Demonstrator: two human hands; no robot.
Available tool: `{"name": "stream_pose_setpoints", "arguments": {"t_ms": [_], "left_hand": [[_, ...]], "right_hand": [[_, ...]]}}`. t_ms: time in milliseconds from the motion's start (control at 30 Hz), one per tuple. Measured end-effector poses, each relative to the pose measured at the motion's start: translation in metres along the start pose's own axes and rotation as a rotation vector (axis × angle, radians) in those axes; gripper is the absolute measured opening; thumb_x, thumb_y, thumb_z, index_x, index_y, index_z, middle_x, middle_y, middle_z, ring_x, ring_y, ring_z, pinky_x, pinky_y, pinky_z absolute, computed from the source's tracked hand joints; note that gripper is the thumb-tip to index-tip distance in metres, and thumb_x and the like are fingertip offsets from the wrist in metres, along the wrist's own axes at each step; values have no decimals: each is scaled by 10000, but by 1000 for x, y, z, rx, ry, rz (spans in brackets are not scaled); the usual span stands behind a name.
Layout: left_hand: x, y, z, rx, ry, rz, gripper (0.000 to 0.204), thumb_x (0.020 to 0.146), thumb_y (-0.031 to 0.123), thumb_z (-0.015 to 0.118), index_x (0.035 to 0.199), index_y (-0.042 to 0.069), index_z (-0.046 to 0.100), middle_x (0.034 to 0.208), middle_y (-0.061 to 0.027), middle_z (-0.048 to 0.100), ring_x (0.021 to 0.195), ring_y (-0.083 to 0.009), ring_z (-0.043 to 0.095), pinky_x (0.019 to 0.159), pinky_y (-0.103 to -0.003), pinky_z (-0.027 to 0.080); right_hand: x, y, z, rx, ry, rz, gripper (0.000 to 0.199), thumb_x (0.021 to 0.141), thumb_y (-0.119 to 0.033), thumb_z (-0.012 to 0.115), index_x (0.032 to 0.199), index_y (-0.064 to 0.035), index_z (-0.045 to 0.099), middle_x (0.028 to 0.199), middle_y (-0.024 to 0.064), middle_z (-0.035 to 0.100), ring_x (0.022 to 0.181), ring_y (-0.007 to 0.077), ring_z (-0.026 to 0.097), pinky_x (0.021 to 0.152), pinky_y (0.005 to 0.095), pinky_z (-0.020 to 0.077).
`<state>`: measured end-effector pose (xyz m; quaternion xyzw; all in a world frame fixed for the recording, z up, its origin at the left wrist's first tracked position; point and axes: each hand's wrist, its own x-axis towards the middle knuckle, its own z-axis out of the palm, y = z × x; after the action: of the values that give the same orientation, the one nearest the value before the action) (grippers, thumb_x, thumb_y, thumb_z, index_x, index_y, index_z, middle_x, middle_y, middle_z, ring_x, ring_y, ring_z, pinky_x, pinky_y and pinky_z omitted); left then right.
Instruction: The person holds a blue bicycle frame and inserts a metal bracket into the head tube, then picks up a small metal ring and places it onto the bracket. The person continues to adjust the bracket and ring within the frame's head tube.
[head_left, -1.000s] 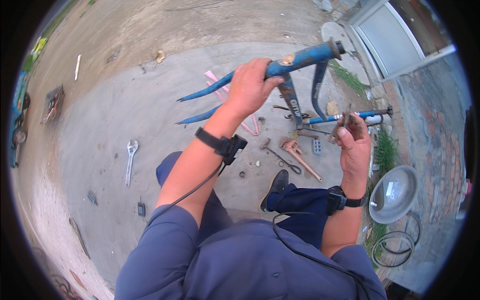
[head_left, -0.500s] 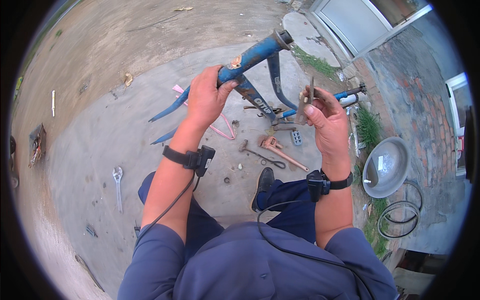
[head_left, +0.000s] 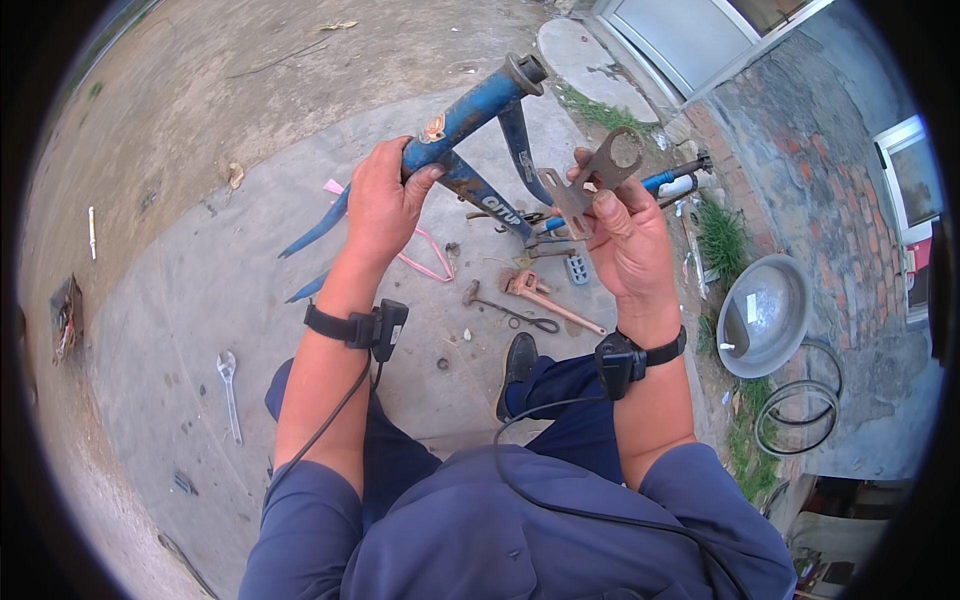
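A worn blue bicycle frame (head_left: 480, 112) is tilted up in front of me, its head tube raised, with the blue fork blades (head_left: 318, 222) pointing down to the left. My left hand (head_left: 382, 196) is closed round the lower end of the head tube. In my right hand (head_left: 628, 238) is a flat rusty metal bracket (head_left: 597, 178), pinched between thumb and fingers. It has a large round hole at one end and slots at the other. The bracket is held apart from the head tube, to its right.
On the concrete below lie a pipe wrench (head_left: 550, 298), a hammer (head_left: 472, 293), a pedal (head_left: 576, 268) and a pink strip (head_left: 430, 262). An adjustable wrench (head_left: 229, 390) lies left. A metal basin (head_left: 765, 315) and bicycle tyres (head_left: 800, 415) stand by the brick wall (head_left: 800, 210).
My right hand has turned the bracket from edge-on to its flat face, showing the round hole. The frame and both hands appear slightly farther left in view. My left hand keeps its grip.
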<state>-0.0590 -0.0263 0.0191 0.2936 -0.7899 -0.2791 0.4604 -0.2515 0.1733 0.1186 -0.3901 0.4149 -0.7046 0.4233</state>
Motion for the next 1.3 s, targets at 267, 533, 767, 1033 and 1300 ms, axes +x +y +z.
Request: {"name": "stream_pose_setpoints", "arguments": {"t_ms": [267, 533, 767, 1033, 1300], "left_hand": [[0, -2, 0, 47, 1, 24, 405, 935, 265, 759, 1216, 8, 622, 949, -170, 654, 808, -330, 622, 749, -411, 504], [-1, -1, -1, 36, 5, 13, 484, 893, 362, 775, 1187, 10, 620, 996, -183, 661, 901, -415, 629, 798, -484, 494], [0, 0, -1, 31, -4, 1, 491, 884, 356, 786, 1193, 13, 620, 986, -185, 664, 891, -416, 634, 786, -485, 499], [-1, 3, -2, 47, -7, -7, 478, 882, 339, 789, 1192, 16, 622, 994, -171, 662, 906, -407, 629, 801, -480, 493], [-1, 4, -3, 40, -12, -15, 478, 890, 355, 778, 1194, 21, 622, 992, -168, 658, 907, -406, 624, 801, -482, 489]], "right_hand": [[11, 7, 12, 114, -50, -32, 496, 984, -96, 691, 1450, -33, 533, 1363, 139, 601, 1176, 284, 667, 988, 452, 604], [26, -4, 24, -86, -157, -82, 517, 948, -54, 729, 1426, -89, 536, 1351, 151, 603, 1193, 229, 640, 895, 348, 607], [55, -33, 30, -298, -191, -211, 511, 898, -90, 804, 1336, -121, 543, 1238, 155, 687, 1103, 169, 656, 731, 239, 490], [93, -46, 38, -299, -242, -349, 520, 902, -26, 793, 1302, -101, 470, 1210, 153, 699, 1136, 223, 675, 961, 351, 551], [122, -16, 34, -195, -130, -380, 438, 910, -35, 784, 1259, -126, 535, 1225, 133, 719, 1184, 225, 654, 1043, 388, 493]]}}
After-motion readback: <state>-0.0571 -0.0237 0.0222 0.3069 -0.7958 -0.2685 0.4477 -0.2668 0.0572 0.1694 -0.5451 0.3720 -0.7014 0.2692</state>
